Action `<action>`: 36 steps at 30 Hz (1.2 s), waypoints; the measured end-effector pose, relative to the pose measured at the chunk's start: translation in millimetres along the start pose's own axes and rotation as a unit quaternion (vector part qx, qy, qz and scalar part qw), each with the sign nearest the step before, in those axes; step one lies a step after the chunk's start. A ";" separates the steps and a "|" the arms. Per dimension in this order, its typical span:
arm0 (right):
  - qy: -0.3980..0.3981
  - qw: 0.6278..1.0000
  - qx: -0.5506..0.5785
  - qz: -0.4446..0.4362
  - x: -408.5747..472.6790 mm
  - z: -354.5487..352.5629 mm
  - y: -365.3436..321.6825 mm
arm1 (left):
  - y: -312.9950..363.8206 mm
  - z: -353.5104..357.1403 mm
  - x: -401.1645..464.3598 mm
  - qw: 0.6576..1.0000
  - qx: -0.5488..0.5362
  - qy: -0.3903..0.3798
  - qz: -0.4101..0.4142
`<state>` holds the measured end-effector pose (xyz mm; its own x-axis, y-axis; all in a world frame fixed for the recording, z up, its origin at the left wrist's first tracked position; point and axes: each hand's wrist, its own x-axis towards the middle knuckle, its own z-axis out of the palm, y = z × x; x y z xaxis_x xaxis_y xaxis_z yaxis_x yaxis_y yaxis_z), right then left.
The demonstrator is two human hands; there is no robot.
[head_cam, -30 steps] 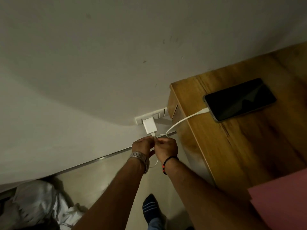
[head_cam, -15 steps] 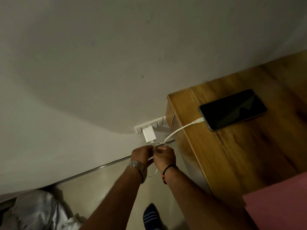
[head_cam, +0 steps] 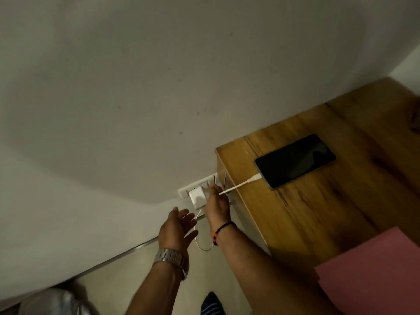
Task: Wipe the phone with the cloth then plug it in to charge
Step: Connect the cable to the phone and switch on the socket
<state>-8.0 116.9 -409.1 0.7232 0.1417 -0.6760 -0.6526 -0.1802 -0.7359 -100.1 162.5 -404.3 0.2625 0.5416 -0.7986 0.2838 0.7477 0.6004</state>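
Reaching toward the wall socket strip (head_cam: 200,186), the right hand (head_cam: 217,206) is stretching its fingers out straight and together, fingertips touching the switch plate just beside the white charger block (head_cam: 197,197) that is sitting plugged into the strip. The left hand (head_cam: 176,226) is hovering below the block with its palm turned up and its fingers spread apart, gripping nothing. Half a second ago both hands were bunched together, pinching the cable right under the block; now they are separated and the cable is hanging free. One phone (head_cam: 295,160) is lying face up with a dark screen on the wooden cabinet (head_cam: 318,212), near its left front corner, and one white cable (head_cam: 241,183) is running from the phone's lower end over the cabinet edge, passing behind the right hand, and looping down between the two wrists to the block. No brand, label or writing is readable on the phone, the block or the strip. A metal watch (head_cam: 171,260) is sitting on the left wrist and a black and red band (head_cam: 221,230) on the right. One pink sheet (head_cam: 372,276) is lying at the lower right, and one striped sock (head_cam: 212,305) is showing at the bottom edge.
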 end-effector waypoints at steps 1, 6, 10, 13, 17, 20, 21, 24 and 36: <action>-0.001 1.000 -0.004 0.012 6.0 -0.5 0.0 | 1.8 -0.1 2.2 1.000 -0.003 0.005 -0.001; 0.027 0.998 0.025 0.053 31.7 6.3 9.3 | 12.6 8.9 19.9 0.999 -0.029 0.023 -0.032; 0.036 0.995 0.064 0.069 43.0 12.6 10.2 | 21.5 21.0 31.3 0.999 -0.018 0.019 -0.038; 0.041 0.994 0.061 0.081 46.6 12.6 8.0 | 24.7 25.1 38.2 0.999 0.010 0.020 -0.036; 0.027 0.992 0.077 0.096 47.3 13.7 5.0 | 25.7 25.8 40.7 0.999 0.026 0.020 -0.037; 0.025 0.990 0.095 0.101 47.3 15.9 2.9 | 25.6 25.0 42.1 0.999 0.029 0.025 -0.033; 0.024 0.990 0.098 0.103 47.0 16.2 2.6 | 25.6 25.0 42.5 0.999 0.029 0.026 -0.032; 0.014 0.991 0.089 0.102 45.1 14.1 3.6 | 26.9 26.1 43.8 0.999 0.029 0.026 -0.032; 0.011 0.996 -0.018 0.081 25.5 11.4 -2.1 | 28.2 23.6 36.2 0.999 0.036 0.017 -0.025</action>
<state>9.3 132.0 -425.2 0.6143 0.0860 -0.7844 -0.7526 -0.2347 -0.6152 -60.9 194.1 -415.3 0.2148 0.5183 -0.8278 0.3619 0.7450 0.5604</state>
